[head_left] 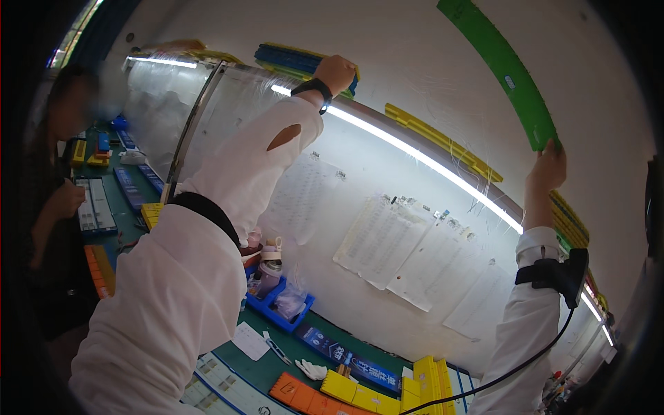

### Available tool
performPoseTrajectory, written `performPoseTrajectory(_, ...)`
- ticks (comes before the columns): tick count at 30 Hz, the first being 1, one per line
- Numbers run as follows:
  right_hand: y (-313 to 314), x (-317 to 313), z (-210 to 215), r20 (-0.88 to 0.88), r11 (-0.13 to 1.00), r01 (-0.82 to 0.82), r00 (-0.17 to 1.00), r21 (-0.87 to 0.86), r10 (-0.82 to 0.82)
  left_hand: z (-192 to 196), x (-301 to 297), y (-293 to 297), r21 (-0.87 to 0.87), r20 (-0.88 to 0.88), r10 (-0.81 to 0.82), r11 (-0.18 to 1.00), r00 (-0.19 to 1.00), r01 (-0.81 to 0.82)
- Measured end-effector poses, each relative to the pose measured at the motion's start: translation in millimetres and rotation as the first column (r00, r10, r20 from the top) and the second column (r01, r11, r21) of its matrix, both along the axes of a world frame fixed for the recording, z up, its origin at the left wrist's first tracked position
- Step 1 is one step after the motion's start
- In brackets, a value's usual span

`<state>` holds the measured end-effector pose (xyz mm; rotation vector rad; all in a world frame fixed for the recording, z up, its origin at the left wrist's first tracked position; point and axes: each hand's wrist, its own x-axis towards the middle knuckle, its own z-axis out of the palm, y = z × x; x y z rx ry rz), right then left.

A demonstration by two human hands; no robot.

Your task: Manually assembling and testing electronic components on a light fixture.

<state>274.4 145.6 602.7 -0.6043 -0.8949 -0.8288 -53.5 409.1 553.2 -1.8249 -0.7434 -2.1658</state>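
Note:
Both my arms are raised in white sleeves. My right hand [548, 166] grips the lower end of a long green strip [508, 76], which has a small label and stands up tall against the wall. Up on the ledge above the light, my left hand [335, 74] is closed round the right end of a stack of blue strips [290, 58] with yellow and green ones among them; its fingertips are partly hidden. A long yellow strip [443, 142] lies on the same ledge between my hands. More yellow strips [570, 220] are stacked just beyond my right wrist.
A lit tube light [422, 159] runs under the ledge, above paper sheets [387, 238] on the wall. Below, the green bench holds a blue bin [277, 315], orange blocks [311, 398], yellow blocks [360, 394] and scissors [278, 349]. A person [59, 207] is at the left.

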Motion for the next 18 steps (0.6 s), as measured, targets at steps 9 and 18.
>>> performPoseTrajectory(9, 17, 1, 4, 0.040, 0.998, -0.043, 0.998, 0.045, 0.042, -15, 66, -41, 0.252, -0.405, -0.224, 0.904, 0.886, 0.344)
performPoseTrajectory(18, 1, 28, 11, -0.067, 0.997, 0.018, 0.998, 0.069, -0.013, -11, 54, -24, 0.264, -0.137, -0.461, 0.836, 0.877, 0.481)
